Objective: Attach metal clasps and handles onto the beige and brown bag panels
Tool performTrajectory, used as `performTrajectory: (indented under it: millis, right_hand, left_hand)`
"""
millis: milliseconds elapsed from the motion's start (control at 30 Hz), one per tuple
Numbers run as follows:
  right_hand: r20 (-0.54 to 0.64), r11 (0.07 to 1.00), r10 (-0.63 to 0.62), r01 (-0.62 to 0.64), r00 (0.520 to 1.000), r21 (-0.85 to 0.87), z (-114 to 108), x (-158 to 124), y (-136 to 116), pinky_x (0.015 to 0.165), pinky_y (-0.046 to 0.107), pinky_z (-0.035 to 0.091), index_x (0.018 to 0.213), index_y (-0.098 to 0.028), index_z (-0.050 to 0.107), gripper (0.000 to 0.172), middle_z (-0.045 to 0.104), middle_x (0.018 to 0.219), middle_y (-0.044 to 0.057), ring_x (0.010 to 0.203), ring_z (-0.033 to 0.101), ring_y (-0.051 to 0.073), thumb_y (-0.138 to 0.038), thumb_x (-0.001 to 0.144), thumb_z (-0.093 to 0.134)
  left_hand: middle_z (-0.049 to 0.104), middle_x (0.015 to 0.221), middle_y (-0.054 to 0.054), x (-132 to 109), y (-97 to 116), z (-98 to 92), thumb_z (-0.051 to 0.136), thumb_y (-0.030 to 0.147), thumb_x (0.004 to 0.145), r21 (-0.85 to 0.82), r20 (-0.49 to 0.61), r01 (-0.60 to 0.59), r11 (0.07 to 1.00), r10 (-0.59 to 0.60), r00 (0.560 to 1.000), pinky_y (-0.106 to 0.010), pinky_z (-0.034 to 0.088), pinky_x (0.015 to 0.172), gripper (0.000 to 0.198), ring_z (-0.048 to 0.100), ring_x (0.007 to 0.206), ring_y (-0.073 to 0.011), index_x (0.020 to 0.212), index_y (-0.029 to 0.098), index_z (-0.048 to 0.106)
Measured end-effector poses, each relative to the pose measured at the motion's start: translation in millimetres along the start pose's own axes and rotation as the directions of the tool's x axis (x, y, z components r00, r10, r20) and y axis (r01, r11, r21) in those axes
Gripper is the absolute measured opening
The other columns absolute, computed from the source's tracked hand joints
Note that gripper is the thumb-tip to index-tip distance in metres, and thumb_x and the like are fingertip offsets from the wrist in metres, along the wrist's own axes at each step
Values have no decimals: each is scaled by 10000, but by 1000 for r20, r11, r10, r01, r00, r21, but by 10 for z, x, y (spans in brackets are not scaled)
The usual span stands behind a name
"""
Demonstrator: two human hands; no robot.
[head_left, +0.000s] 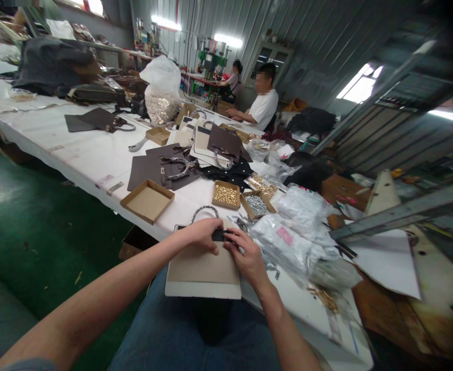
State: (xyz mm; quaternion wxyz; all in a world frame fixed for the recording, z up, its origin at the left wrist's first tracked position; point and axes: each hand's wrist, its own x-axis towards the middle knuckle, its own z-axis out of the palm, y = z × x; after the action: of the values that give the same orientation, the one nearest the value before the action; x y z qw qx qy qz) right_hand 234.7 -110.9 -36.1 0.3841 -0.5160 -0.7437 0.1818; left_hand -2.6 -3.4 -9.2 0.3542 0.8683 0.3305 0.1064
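Note:
A beige bag panel [202, 268] on a white board lies at the table's near edge, over my lap. A curved metal handle [204, 209] rises from its far end. My left hand [203, 233] curls over the panel's top and presses on a small dark strap piece [219, 235]. My right hand [246, 255] pinches the same dark piece from the right, fingers closed on it.
An empty cardboard tray [147, 200] sits left of the panel. Small boxes of gold studs [225, 194] and silver hardware [256, 204] stand just beyond. Plastic bags [300, 238] pile up at right. Brown bag panels [163, 170] lie farther along. Two people sit at the far end.

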Motion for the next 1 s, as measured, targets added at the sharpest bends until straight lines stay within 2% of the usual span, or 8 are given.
performTrajectory:
  millis: [133, 400, 567, 633, 733, 833, 1000]
  right_hand:
    - [-10, 999, 15, -14, 1000, 34, -9, 19, 16, 1224, 571, 592, 1340, -341, 851, 260, 769, 1484, 92, 1372, 737, 317, -380, 1100, 758]
    - [90, 1000, -20, 20, 996, -5, -78, 93, 51, 1215, 559, 606, 1387, -340, 844, 303, 728, 1549, 101, 1419, 712, 324, -394, 1107, 743]
    - [114, 1000, 3, -5, 993, 13, -85, 90, 68, 1240, 554, 583, 1412, -341, 834, 314, 718, 1555, 97, 1428, 701, 309, -397, 1136, 696]
    - [115, 1000, 11, -13, 993, 15, -81, 79, 75, 1245, 546, 579, 1423, -350, 829, 321, 716, 1557, 92, 1432, 698, 306, -406, 1137, 696]
    - [121, 1000, 13, -15, 993, 18, -80, 65, 83, 1262, 548, 561, 1432, -358, 825, 326, 712, 1565, 86, 1450, 684, 307, -408, 1139, 691]
    - [132, 1000, 21, -23, 991, 11, -90, 61, 72, 1280, 561, 534, 1448, -363, 817, 336, 698, 1586, 81, 1470, 663, 311, -389, 1140, 685]
    - [146, 998, 46, -51, 988, 28, -147, 67, -35, 1307, 549, 497, 1469, -348, 807, 363, 676, 1614, 81, 1505, 632, 315, -348, 1129, 680]
  left_hand:
    - [775, 1248, -119, 13, -35, 26, 1020, 480, 628, 3, 0, -4, 1000, 4, 1000, -383, 550, 855, 749, 744, 1072, -351, 1244, 224, 680]
    - [783, 1263, -121, -14, 5, 11, 1019, 479, 629, -3, -4, 3, 1000, -3, 1000, -374, 547, 858, 766, 750, 1087, -349, 1271, 225, 686]
    - [811, 1191, -117, 34, 46, 9, 895, 685, 795, -79, -18, 82, 993, -84, 996, -353, 531, 822, 663, 751, 1038, -317, 1230, 214, 729]
    - [815, 1172, -113, 65, 25, 24, 899, 723, 777, -113, -68, 115, 987, -123, 990, -346, 528, 827, 675, 749, 1033, -307, 1182, 203, 750]
    - [815, 1107, -78, 91, -54, 41, 948, 641, 732, -182, -81, 80, 980, -96, 992, -326, 513, 796, 636, 736, 978, -272, 1150, 197, 768]
    - [806, 1014, -41, 98, -116, 58, 916, 517, 775, -265, -63, 50, 963, -69, 996, -307, 494, 754, 476, 720, 915, -237, 1102, 198, 784]
    - [771, 901, -25, 132, -25, 142, 876, 367, 768, -287, -142, 166, 944, -213, 967, -301, 441, 671, 305, 689, 821, -217, 1005, 196, 786]
